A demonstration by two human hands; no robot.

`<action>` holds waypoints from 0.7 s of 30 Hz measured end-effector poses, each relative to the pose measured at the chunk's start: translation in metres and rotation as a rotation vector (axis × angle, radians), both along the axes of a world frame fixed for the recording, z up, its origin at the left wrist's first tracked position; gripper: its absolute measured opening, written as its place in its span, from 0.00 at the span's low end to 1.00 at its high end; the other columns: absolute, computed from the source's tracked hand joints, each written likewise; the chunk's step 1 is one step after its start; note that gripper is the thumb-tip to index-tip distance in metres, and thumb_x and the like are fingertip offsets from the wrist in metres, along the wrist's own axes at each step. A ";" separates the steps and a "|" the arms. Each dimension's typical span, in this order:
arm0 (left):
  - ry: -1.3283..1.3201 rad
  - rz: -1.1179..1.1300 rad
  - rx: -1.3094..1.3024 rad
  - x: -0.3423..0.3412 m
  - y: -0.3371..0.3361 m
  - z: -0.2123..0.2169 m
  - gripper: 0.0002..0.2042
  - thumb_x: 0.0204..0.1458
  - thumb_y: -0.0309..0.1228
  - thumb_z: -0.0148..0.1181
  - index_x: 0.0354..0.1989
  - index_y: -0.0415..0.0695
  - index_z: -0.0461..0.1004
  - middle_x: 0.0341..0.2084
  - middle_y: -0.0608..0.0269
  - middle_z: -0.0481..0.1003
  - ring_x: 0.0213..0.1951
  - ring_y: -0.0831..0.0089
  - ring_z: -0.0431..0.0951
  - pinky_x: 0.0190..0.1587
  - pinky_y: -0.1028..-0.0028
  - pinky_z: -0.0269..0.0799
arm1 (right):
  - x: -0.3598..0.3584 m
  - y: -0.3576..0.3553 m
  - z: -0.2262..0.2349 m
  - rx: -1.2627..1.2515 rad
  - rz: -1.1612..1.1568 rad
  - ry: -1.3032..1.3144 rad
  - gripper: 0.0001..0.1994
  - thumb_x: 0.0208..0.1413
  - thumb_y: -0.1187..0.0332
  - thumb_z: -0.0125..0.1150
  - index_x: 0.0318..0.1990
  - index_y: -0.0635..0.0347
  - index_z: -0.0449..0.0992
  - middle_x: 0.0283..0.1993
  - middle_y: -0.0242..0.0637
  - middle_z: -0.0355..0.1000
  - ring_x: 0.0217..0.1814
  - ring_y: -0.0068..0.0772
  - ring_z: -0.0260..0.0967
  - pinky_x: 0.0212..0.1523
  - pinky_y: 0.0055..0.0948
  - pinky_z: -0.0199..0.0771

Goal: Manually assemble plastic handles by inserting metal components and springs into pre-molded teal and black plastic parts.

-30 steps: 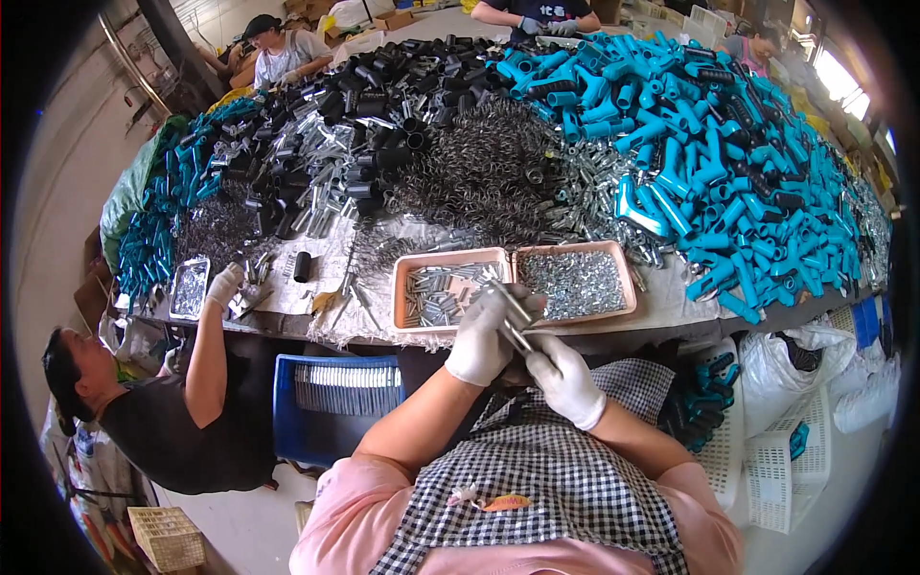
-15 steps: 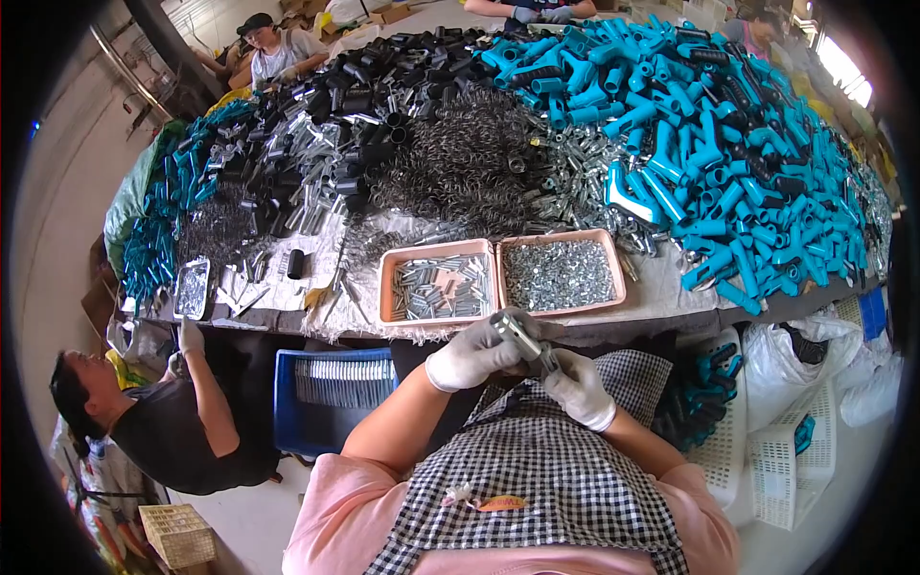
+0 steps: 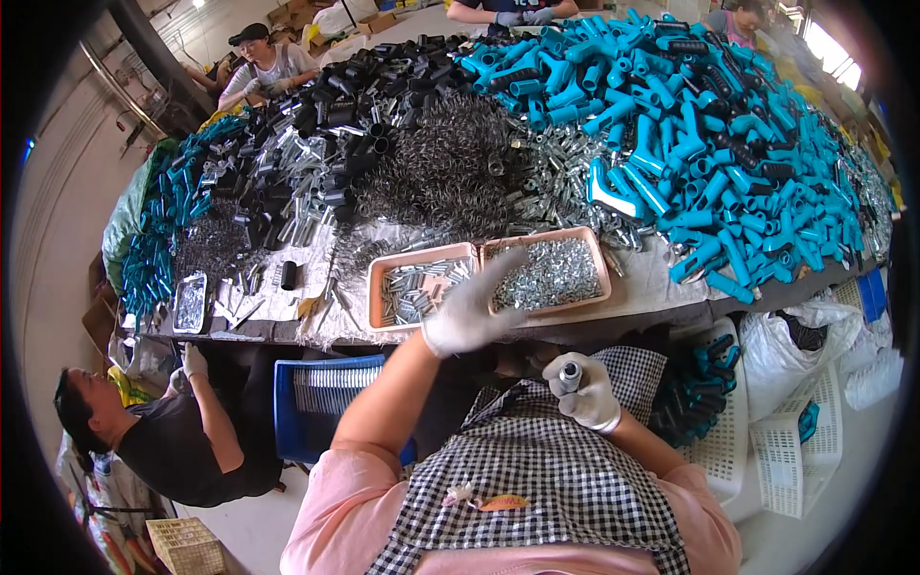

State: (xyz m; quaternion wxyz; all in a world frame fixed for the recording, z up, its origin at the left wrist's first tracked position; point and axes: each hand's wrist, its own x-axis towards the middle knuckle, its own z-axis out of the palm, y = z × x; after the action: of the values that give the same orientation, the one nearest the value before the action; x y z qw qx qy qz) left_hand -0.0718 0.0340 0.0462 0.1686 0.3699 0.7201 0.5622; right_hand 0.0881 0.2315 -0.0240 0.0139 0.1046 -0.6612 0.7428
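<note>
**Left hand (image 3: 470,314) comes away from the metal piece (image 3: 570,377) and reaches forward**

Half a second ago both hands meet on the piece; now the right hand (image 3: 588,395) has it alone, which leaves the left free. The right grip is curled around the metal piece, its round end turned upward, in front of the checked apron (image 3: 565,470). The left grip is spread, with nothing visible in it. It hangs at the near side of two pink trays, its fingers overlapping the right tray (image 3: 601,264); whether they touch anything there, I cannot tell.

The left tray (image 3: 374,292) holds short metal pins (image 3: 407,290), the right one a dense layer of small shiny parts (image 3: 556,273). Both stand near the front of the surface (image 3: 661,292). Beyond them rises a heap of dark springs (image 3: 441,158), with teal pistol-shaped housings (image 3: 738,172) to the right and black sleeves (image 3: 369,149) to the far left.

Below the near edge, on the left, is a blue bin (image 3: 321,422). Farther left, a co-worker (image 3: 182,450) holds both hands close together; a second ago one of them is up at the small tray (image 3: 190,305).

As for writing, the apron's orange patch (image 3: 503,502) carries some lettering, left uncopied here.
</note>
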 end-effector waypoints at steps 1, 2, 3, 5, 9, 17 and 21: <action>0.381 0.166 -0.228 -0.021 0.001 -0.002 0.39 0.42 0.32 0.69 0.66 0.37 0.60 0.60 0.47 0.69 0.66 0.50 0.62 0.68 0.58 0.56 | -0.003 -0.002 0.002 -0.093 0.050 0.076 0.31 0.46 0.44 0.73 0.41 0.65 0.76 0.35 0.29 0.70 0.34 0.18 0.65 0.36 0.23 0.67; 0.578 0.212 -0.341 -0.036 0.003 0.000 0.37 0.41 0.34 0.69 0.63 0.38 0.63 0.57 0.48 0.70 0.63 0.50 0.64 0.67 0.57 0.58 | -0.006 -0.005 0.005 -0.187 0.097 0.154 0.29 0.47 0.44 0.73 0.39 0.65 0.76 0.34 0.29 0.70 0.32 0.18 0.64 0.35 0.23 0.66; 0.776 0.257 -0.452 -0.047 0.006 0.002 0.36 0.40 0.35 0.70 0.61 0.39 0.66 0.55 0.48 0.72 0.61 0.49 0.66 0.65 0.56 0.59 | -0.008 -0.007 0.010 -0.208 0.118 0.192 0.27 0.48 0.48 0.74 0.40 0.65 0.74 0.33 0.30 0.69 0.29 0.18 0.63 0.31 0.21 0.65; 0.899 0.186 -0.763 -0.059 0.016 0.005 0.38 0.38 0.43 0.70 0.61 0.44 0.67 0.57 0.53 0.70 0.61 0.54 0.65 0.66 0.52 0.54 | -0.004 -0.007 0.013 -0.331 0.180 0.069 0.27 0.48 0.51 0.74 0.43 0.65 0.73 0.34 0.31 0.70 0.28 0.17 0.64 0.30 0.19 0.65; 0.957 0.048 -1.100 -0.071 0.031 0.002 0.37 0.39 0.47 0.69 0.60 0.48 0.69 0.56 0.58 0.69 0.62 0.56 0.63 0.67 0.48 0.51 | 0.000 0.003 0.028 -0.533 0.243 -0.234 0.28 0.49 0.58 0.75 0.51 0.66 0.69 0.37 0.36 0.73 0.28 0.17 0.66 0.28 0.16 0.67; 1.069 0.194 -0.869 -0.065 0.023 0.012 0.24 0.36 0.43 0.66 0.43 0.44 0.78 0.49 0.51 0.71 0.60 0.51 0.64 0.66 0.47 0.53 | -0.021 0.042 0.046 -0.940 -0.201 -0.449 0.23 0.68 0.49 0.46 0.57 0.58 0.69 0.27 0.29 0.67 0.17 0.18 0.55 0.15 0.20 0.53; 1.019 0.136 -0.777 -0.072 0.014 -0.009 0.22 0.42 0.41 0.64 0.45 0.43 0.76 0.49 0.52 0.73 0.55 0.53 0.68 0.60 0.55 0.64 | -0.010 0.026 0.050 -0.676 -0.141 -0.587 0.21 0.67 0.54 0.46 0.58 0.60 0.68 0.24 0.30 0.67 0.14 0.20 0.55 0.12 0.20 0.51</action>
State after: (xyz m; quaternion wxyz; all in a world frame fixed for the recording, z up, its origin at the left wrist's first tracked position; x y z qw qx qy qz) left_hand -0.1438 0.0484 0.0368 -0.1089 0.4562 0.8828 0.0237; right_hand 0.0781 0.2571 0.0256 -0.0902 -0.1662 -0.3630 0.9124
